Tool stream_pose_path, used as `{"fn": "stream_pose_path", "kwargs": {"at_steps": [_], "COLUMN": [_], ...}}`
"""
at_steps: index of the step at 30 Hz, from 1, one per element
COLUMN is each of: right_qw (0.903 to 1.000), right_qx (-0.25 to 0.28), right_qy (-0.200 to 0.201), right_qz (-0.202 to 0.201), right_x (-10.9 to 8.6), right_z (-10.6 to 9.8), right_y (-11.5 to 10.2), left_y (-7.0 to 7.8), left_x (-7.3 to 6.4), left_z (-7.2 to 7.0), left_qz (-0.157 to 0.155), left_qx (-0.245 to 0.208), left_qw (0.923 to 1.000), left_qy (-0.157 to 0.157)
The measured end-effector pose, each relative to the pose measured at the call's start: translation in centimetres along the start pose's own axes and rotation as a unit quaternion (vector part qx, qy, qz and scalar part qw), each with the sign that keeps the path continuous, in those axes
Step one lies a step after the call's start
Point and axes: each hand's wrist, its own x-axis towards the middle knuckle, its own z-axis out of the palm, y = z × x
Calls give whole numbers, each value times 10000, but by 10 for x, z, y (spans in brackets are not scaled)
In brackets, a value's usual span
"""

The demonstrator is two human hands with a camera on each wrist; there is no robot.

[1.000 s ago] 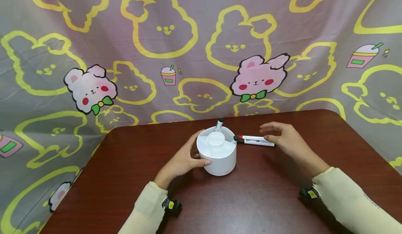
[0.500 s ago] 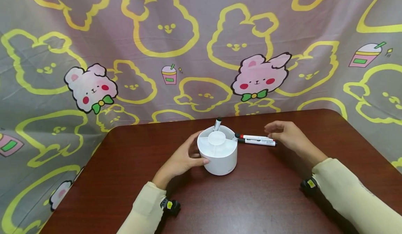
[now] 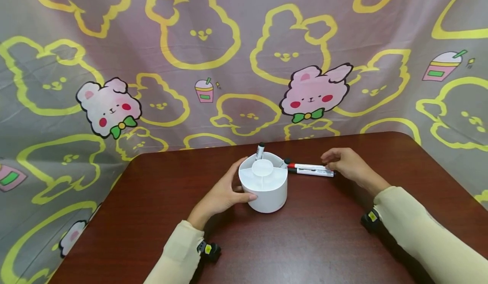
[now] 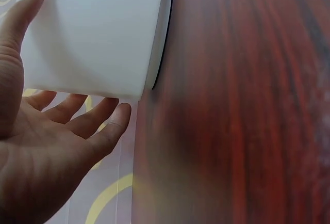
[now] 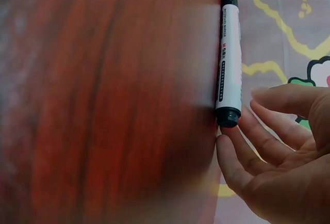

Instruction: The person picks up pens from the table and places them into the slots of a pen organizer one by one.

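A white round pen holder [image 3: 267, 201] with divided compartments stands on the table. My left hand [image 3: 218, 196] grips its left side, thumb in front and fingers behind; the left wrist view shows the thumb along its white wall [image 4: 98, 38]. One black-capped marker [image 3: 260, 152] leans in the back compartment, another [image 3: 286, 162] in the right one. Two whiteboard markers lie side by side to the right: a red-capped marker [image 3: 305, 166] behind, a black-capped marker [image 5: 231, 59] in front. My right hand [image 3: 348, 166] hovers at their right ends, fingers loosely bent, thumb apart from the fingers.
The dark reddish-brown table [image 3: 289, 250] reaches back to a patterned curtain [image 3: 244, 64] hanging along its far edge. Black wrist cameras are strapped at the left sleeve [image 3: 179, 241] and the right sleeve [image 3: 411, 220].
My right hand has drawn back a little to the right, then lowered slightly toward the markers' ends. The marker at the holder's back has tipped left. My left hand keeps its hold.
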Motion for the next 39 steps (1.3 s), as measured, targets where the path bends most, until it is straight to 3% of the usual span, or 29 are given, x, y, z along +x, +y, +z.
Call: {"fn": "stream_pose_path", "kwargs": {"at_steps": [9, 23, 31, 39], "right_qw": [9993, 9972, 9992, 9974], "right_qx": [-309, -746, -357, 529], "right_qy": [134, -29, 119, 296], "right_qz": [-188, 72, 124, 378], "right_x": [8, 11, 9, 8], "right_z": [7, 10, 8, 4], "right_y": [2, 5, 4, 1], "left_y": [-2, -3, -2, 0], "left_x": [2, 3, 4, 6], "left_z": [1, 3, 5, 7], "left_qz": [151, 142, 35, -109], "left_qx": [-82, -114, -86, 175], "left_qw": [9999, 9998, 10000, 9996], "left_qy": [-15, -57, 18, 179]}}
